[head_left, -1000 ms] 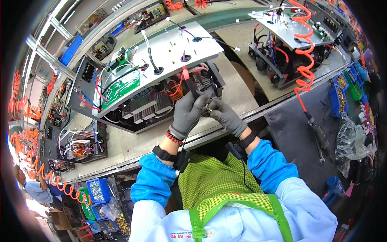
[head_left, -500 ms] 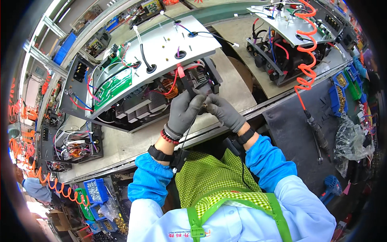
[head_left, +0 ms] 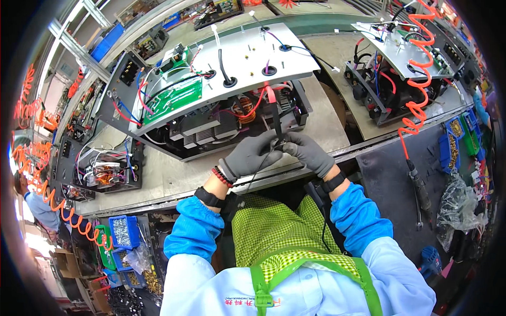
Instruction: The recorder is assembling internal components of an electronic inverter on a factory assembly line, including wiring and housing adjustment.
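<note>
A thick black cable (head_left: 276,122) with a red sleeve (head_left: 271,95) comes down from the front of a metal-cased electrical unit (head_left: 247,55). At its lower end my two grey-gloved hands meet. My left hand (head_left: 249,156) is closed around the cable end from the left, thumb on top. From the other side, the fingers of my right hand (head_left: 310,152) pinch the same end. The tip between the fingers is small and dark, and its details are hidden. The unit's lid is raised, showing a green circuit board (head_left: 176,100), finned heat sinks (head_left: 203,132) and a copper coil (head_left: 245,109).
A second opened unit (head_left: 387,79) stands at the right, under a coiled orange air hose (head_left: 419,79) ending in a driver (head_left: 420,192). A smaller unit (head_left: 100,163) sits left. Blue bins (head_left: 124,231) hold small hardware. A plastic bag (head_left: 459,203) and blue tool (head_left: 431,260) lie right.
My view has shifted, so the units sit farther right in the picture. My left hand has turned flatter and lower against the cable, and more of the cable shows above the fingers.
</note>
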Action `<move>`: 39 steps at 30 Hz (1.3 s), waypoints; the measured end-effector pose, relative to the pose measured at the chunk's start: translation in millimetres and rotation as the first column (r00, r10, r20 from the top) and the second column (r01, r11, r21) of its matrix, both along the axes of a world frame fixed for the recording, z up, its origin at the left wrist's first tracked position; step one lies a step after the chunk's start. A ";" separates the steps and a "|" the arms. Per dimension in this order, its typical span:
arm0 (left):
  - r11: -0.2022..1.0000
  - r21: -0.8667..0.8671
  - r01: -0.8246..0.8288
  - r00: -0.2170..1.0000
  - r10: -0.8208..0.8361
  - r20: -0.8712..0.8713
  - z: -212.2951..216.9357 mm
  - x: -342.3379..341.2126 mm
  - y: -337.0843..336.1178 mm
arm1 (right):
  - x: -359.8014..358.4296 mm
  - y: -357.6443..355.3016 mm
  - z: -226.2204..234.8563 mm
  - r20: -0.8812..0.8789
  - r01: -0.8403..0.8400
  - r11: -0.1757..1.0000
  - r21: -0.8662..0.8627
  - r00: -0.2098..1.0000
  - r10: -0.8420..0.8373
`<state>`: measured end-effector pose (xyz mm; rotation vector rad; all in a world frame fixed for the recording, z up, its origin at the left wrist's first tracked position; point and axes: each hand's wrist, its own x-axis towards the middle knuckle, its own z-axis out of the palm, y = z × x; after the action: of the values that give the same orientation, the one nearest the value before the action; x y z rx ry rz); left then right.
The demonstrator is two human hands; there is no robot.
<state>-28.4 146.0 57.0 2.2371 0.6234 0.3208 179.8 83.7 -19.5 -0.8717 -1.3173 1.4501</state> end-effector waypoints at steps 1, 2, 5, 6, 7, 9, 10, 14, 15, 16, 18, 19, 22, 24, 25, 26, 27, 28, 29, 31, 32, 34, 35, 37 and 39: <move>0.999 -0.037 -0.027 0.999 0.029 0.045 1.6 0.6 -0.2 | 0.9 -0.1 3.7 0.002 -0.013 1.000 0.012 1.000 0.013; 0.998 -0.068 0.000 0.993 0.008 0.116 3.6 2.9 1.1 | 0.7 -0.3 7.2 -0.006 -0.028 0.998 0.054 1.000 0.028; 0.995 -0.095 -0.008 0.995 0.018 0.098 10.1 3.4 5.5 | -0.6 0.4 16.8 0.059 -0.065 0.998 -0.005 0.996 0.065; 0.994 -0.105 0.003 0.997 0.005 0.073 11.0 1.9 6.2 | -1.5 0.5 18.8 0.081 -0.058 0.998 -0.032 0.995 0.061; 0.993 -0.119 -0.006 0.993 0.020 0.117 11.0 0.5 6.1 | -3.2 1.1 20.3 0.114 -0.066 0.998 -0.016 0.991 0.067; 0.994 -0.111 -0.019 0.993 0.032 0.117 10.3 -3.9 6.3 | -7.5 2.1 21.1 0.142 -0.077 0.997 0.000 0.987 0.076; 0.992 -0.121 -0.022 0.991 0.038 0.126 9.5 -5.7 5.8 | -9.9 2.1 20.4 0.172 -0.052 0.996 0.074 0.984 0.039; 0.978 -0.182 -0.100 0.986 0.121 0.113 6.1 -4.7 1.5 | -17.4 -1.9 15.8 0.176 0.018 0.992 0.128 0.984 -0.040; 0.969 -0.201 -0.140 0.984 0.159 0.082 4.9 -2.6 -0.5 | -18.0 -3.6 15.3 0.185 0.000 0.993 0.116 0.982 -0.022; 0.959 -0.222 -0.177 0.980 0.193 0.049 2.9 -1.3 -2.7 | -18.2 -5.5 15.1 0.182 0.036 0.991 0.130 0.981 -0.060; 0.961 -0.220 -0.168 0.977 0.192 0.095 -3.9 -0.8 -5.9 | -17.1 -7.4 16.0 0.181 0.075 0.986 0.146 0.978 -0.101; 0.941 -0.301 -0.153 0.950 0.224 0.219 -9.7 -2.3 -8.2 | -16.4 -7.8 16.7 0.237 0.078 0.990 0.116 0.966 -0.104; 0.867 -0.463 -0.183 0.860 0.370 0.353 -32.7 -14.9 -12.2 | -15.6 -7.6 18.2 0.259 0.070 0.994 0.083 0.962 -0.089; 0.483 -0.873 0.067 0.672 0.625 0.397 -46.3 -21.9 -8.6 | -17.1 -7.3 18.6 0.218 0.057 0.995 0.086 0.973 -0.075; 0.354 -0.850 0.389 0.566 0.637 0.524 -52.1 -24.0 -9.2 | -18.3 -7.6 18.6 0.192 0.070 0.995 0.073 0.978 -0.083; 0.216 -0.691 0.690 0.467 0.596 0.653 -56.0 -25.2 -9.4 | -19.8 -8.2 18.3 0.162 0.089 0.994 0.057 0.982 -0.097; 0.139 -0.799 0.585 0.457 0.757 0.467 -59.1 -26.6 -14.1 | -21.2 -8.9 17.9 0.168 0.074 0.996 0.053 0.982 -0.082; 0.022 -0.866 0.500 0.417 0.870 0.263 -60.5 -26.9 -19.1 | -22.6 -10.1 17.5 0.135 0.106 0.994 0.040 0.985 -0.110; 0.123 -0.835 0.537 0.406 0.830 0.383 -59.5 -28.3 -23.7 | -24.0 -10.9 17.1 0.100 0.138 0.990 0.029 0.985 -0.140; 0.756 -0.650 -0.078 0.602 0.556 0.574 -53.5 -28.6 -30.0 | -25.9 -12.4 16.6 0.094 0.150 0.988 0.047 0.984 -0.154; 0.908 0.198 -0.369 0.863 0.256 0.435 -49.3 -28.8 -31.3 | -26.6 -12.5 16.5 0.089 0.167 0.984 0.064 0.981 -0.173; 0.930 0.072 -0.362 0.841 0.292 0.454 -42.5 -24.0 -33.3 | -27.8 -13.0 15.7 0.076 0.165 0.984 0.059 0.983 -0.169; 0.806 -0.575 -0.143 0.662 0.510 0.549 -39.7 -22.3 -34.5 | -28.3 -13.5 15.0 0.069 0.173 0.983 0.066 0.982 -0.177; 0.344 -0.902 0.263 0.509 0.744 0.432 -36.2 -18.8 -37.3 | -29.0 -14.0 13.4 0.067 0.174 0.982 0.069 0.982 -0.179; 0.399 -0.913 0.088 0.585 0.721 0.372 -33.9 -15.5 -40.6 | -29.2 -14.6 12.2 0.054 0.218 0.966 0.143 0.972 -0.227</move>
<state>-44.0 105.4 23.1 0.7424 0.5949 0.8707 150.5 69.1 -7.3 -0.9545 -1.3080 1.1514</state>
